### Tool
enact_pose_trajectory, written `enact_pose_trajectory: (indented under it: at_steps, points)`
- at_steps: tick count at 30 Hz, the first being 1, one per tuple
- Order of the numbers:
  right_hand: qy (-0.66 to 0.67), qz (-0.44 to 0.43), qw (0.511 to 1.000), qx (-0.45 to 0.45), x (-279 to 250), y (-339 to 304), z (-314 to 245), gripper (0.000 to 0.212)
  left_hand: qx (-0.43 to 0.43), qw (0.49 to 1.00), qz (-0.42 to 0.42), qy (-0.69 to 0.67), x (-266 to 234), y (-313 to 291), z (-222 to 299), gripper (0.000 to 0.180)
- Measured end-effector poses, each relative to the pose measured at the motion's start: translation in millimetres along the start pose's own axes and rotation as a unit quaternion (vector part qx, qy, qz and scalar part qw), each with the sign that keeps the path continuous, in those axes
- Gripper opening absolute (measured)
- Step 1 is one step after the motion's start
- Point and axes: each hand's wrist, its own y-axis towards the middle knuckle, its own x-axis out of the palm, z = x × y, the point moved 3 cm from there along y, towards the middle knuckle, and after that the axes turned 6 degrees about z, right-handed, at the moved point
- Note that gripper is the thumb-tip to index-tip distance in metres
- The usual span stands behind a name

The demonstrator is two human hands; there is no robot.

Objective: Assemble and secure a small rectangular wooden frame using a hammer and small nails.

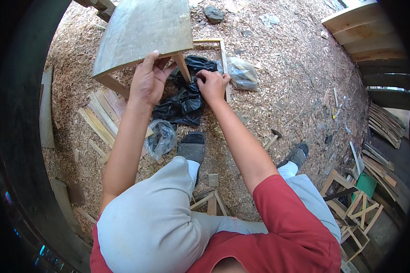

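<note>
Steadying the curved panel [143, 32] at far left, the left hand [149, 78] has its grip clamped on the near edge, while the right hand [212, 86], its grip's hold too hidden to tell, should keep the black bag [182, 104] beside it clear of the wooden leg [183, 68].

This looks like a rough woodworking workshop: wood shavings [287, 95] cover the ground, a hammer [273, 138] lies among them, pale wooden strips [100, 117] are heaped at the left, thin boards [386, 123] are stacked along the right side, and small wooden frames [363, 211] sit jumbled at the lower right, near a green piece [366, 184].
</note>
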Motion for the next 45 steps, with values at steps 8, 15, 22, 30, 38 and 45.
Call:
enact_pose_trajectory:
  at_steps: [8, 15, 22, 30, 38, 45]
  points:
    - [0.274, 0.043, 0.95, 0.145, -56.0, -1.9, -3.1, 0.01, 0.017, 0.999, -0.048, -0.009, 50.0, -55.0, -6.8, 0.021]
    - [0.482, 0.199, 0.825, 0.22, -200.5, -34.5, 18.5, 0.005, 0.003, 0.993, -0.115, -0.02, 127.9, -110.9, -32.5, 0.012]
    - [0.433, 0.335, 0.813, 0.198, -374.1, -103.8, 34.5, 0.013, -0.058, 0.971, -0.23, -0.003, 216.0, -165.5, -93.0, 0.008]
    - [0.433, 0.414, 0.782, 0.174, -453.2, -190.3, 39.6, 0.015, -0.125, 0.937, -0.318, 0.072, 234.2, -208.3, -193.2, 0.03]
    - [0.433, 0.411, 0.779, 0.191, -429.5, -185.4, 75.9, 0.01, -0.152, 0.909, -0.37, 0.119, 232.9, -205.1, -241.3, 0.039]
    - [0.53, 0.343, 0.736, 0.245, -409.0, -161.7, 88.6, 0.01, -0.17, 0.927, -0.31, 0.127, 211.0, -183.0, -273.2, 0.038]
